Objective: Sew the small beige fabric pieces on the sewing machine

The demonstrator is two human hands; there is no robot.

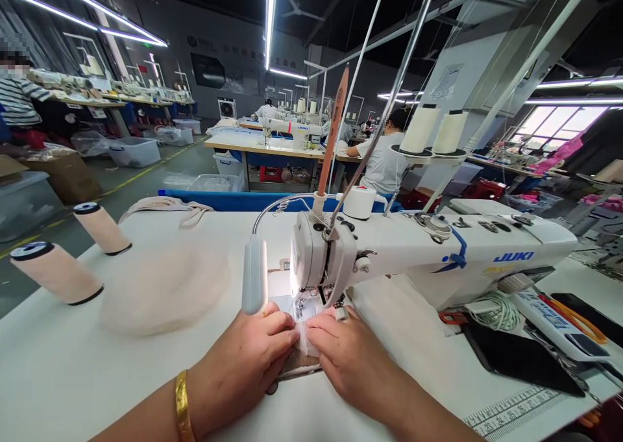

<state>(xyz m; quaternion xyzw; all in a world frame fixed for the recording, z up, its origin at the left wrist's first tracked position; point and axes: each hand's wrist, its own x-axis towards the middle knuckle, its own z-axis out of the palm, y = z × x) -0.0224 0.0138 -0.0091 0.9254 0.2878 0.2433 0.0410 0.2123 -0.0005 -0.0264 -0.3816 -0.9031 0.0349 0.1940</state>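
At the presser foot point(300, 304) of a white JUKI sewing machine point(389, 247), a small piece of pale fabric point(304, 339) lies under bright light. My left hand point(243, 361), with a gold bangle point(182, 403) on its wrist, grips the fabric's left side with bent fingers. From the right, my right hand point(353, 367) holds the same piece, fingers pressed together close to the needle area. The fingertips of both hands nearly meet, and the cloth between them is partly hidden. A grey lamp point(255, 276) hangs just above my left hand.
Two peach thread cones point(61, 276) and a sheer pale cloth point(163, 286) lie on the left. More cloth point(399, 312) extends rightward under the machine arm. A phone point(523, 357), green cord point(496, 310) and ruler point(516, 409) are at right. People sit at other machines beyond.
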